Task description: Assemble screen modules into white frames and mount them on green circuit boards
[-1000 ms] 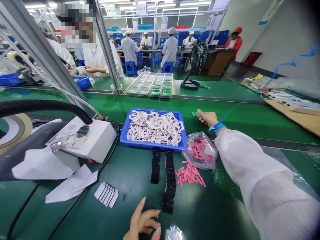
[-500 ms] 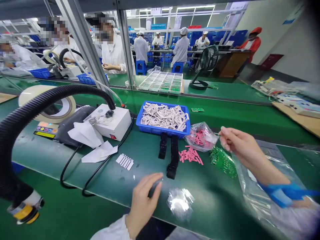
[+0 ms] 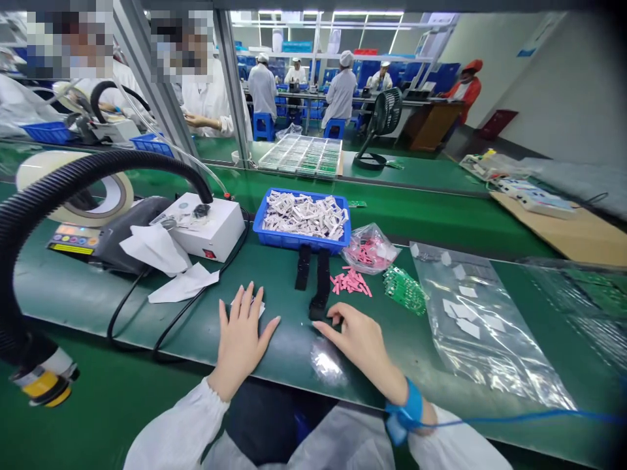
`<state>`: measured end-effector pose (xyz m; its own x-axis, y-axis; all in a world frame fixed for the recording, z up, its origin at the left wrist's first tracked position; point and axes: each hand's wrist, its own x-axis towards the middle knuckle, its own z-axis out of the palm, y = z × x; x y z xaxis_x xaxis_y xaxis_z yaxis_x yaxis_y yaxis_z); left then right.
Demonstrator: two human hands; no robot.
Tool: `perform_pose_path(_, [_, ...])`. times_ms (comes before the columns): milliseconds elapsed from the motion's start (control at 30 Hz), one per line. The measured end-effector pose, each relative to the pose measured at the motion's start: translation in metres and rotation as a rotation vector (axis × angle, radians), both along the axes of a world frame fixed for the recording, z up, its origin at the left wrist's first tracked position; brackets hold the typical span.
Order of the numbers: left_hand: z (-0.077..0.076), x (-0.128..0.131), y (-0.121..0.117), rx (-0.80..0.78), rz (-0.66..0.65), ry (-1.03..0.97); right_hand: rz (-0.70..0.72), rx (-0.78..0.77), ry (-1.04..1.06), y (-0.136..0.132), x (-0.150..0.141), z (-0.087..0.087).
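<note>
My left hand (image 3: 240,343) lies flat with fingers spread, its fingertips over the small white strips (image 3: 261,308), which it mostly hides. My right hand (image 3: 360,339) is curled, thumb and forefinger close together at the near end of the longer black strip (image 3: 322,277). Whatever sits between those fingertips is too small to make out. A shorter black strip (image 3: 302,269) lies to its left. Loose pink strips (image 3: 351,282) are just beyond my right hand, beside a clear bag of more pink pieces (image 3: 369,249). Green circuit boards (image 3: 404,290) lie to the right of them.
A blue tray (image 3: 301,243) full of white pieces stands at the back. Left are a white box (image 3: 213,228), a black hose (image 3: 112,160), a tape roll (image 3: 125,196) and cables. A large clear bag (image 3: 470,352) with white pieces lies right. Co-workers sit beyond.
My left hand has moved left and flattened over the white strips. My right hand has come from beside the pink pieces' bag to the black strip's near end. The view has shifted.
</note>
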<state>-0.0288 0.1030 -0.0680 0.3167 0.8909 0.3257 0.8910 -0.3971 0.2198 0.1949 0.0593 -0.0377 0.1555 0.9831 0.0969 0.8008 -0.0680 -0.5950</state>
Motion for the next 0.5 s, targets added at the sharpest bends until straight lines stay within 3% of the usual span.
perform_pose_path(267, [0.005,-0.006,-0.009,0.000,-0.007,-0.150,0.003,0.048,0.055,0.007,-0.004,-0.015])
perform_pose_path(500, [0.006,0.000,-0.027,0.015,-0.172,-0.343,0.033,0.100,0.222,0.004,0.003,-0.015])
